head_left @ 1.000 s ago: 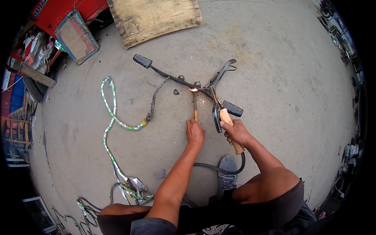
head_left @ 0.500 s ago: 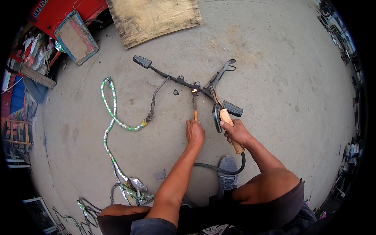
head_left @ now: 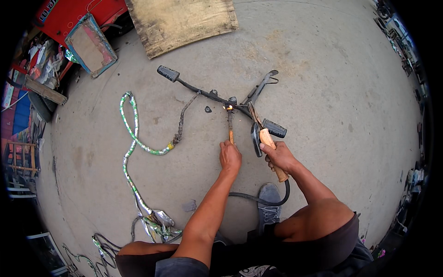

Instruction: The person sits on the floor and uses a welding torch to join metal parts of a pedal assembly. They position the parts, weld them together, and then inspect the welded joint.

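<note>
A dark motorcycle footrest bar point(head_left: 196, 90) with a rubber peg at each end lies on the concrete. A bracket with a side stand-like lever point(head_left: 260, 90) branches off it. My left hand point(head_left: 230, 156) is closed round the orange-brown handle of a slim, dark-ended tool point(head_left: 231, 131), its far end at the bar's middle. A small orange glow point(head_left: 228, 107) shows there. My right hand point(head_left: 279, 157) grips a welding electrode holder point(head_left: 267, 137) by its tan handle; its jaws are beside the bar, near the right peg point(head_left: 274, 128). Whether a rod is in them I cannot tell.
A foil-wrapped cable point(head_left: 134, 117) loops on the left; its dark rod end point(head_left: 182, 115) touches the bar. The holder's black cable point(head_left: 249, 197) curves past my shoe point(head_left: 268, 207). A plywood sheet point(head_left: 184, 23) and framed board point(head_left: 92, 46) stand beyond. Loose cables lie lower left.
Both hands keep their grips and nearly the same places. The orange glow at the bar's middle has changed shape slightly.
</note>
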